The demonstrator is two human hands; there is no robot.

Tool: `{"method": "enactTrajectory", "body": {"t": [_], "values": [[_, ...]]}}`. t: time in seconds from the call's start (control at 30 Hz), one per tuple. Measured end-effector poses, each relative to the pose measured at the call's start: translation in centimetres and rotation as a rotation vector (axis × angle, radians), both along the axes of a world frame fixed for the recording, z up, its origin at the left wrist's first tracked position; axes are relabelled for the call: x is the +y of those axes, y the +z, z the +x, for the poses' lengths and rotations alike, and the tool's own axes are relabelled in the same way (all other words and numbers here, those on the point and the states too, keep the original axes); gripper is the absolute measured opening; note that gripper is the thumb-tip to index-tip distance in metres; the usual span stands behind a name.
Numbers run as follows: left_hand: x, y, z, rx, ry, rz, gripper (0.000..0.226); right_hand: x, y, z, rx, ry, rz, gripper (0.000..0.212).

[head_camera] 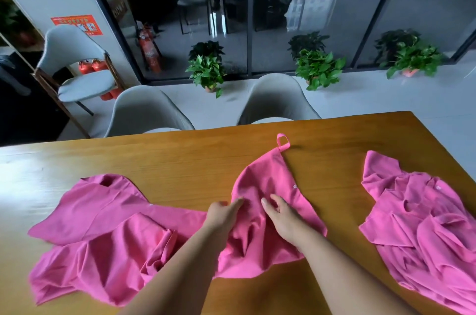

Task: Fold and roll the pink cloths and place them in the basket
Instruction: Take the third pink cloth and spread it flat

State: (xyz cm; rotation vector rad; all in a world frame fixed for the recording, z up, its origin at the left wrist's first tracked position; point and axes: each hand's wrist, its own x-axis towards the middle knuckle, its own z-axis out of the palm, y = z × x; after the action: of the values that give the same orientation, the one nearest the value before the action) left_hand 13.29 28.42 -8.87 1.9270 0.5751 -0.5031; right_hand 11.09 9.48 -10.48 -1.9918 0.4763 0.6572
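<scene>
Pink cloth with loop [268, 185], frame centre, on wooden table [180, 160]. Left hand [222, 214] and right hand [280, 216] rest flat on it, fingers nearly straight, gripping nothing. Left pink cloth heap [103, 232] lower left; right pink cloth heap [422, 224] lower right.

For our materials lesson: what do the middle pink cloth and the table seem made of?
Middle pink cloth: soft matte fabric, perhaps microfibre; it creases limply. Table: wood or veneer, smooth satin finish; grain streaks and soft glare show.
</scene>
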Motion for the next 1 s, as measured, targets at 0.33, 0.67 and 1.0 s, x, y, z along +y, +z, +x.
{"method": "enactTrajectory", "body": {"t": [0.33,0.67,1.0], "values": [[-4.1,0.6,-8.4,-0.486,-1.0,0.363,0.055,-2.9,1.0,0.9,-0.243,-0.501,-0.247,0.036],[1.7,-3.2,-8.7,-0.164,-0.966,0.861,0.076,-8.6,-3.7,-6.2,-0.068,-0.846,-0.262,0.047],[4.9,0.9,-7.8,-0.443,-0.465,0.853,0.034,-6.7,2.5,-6.0,-0.179,-1.003,0.565,0.036]]}}
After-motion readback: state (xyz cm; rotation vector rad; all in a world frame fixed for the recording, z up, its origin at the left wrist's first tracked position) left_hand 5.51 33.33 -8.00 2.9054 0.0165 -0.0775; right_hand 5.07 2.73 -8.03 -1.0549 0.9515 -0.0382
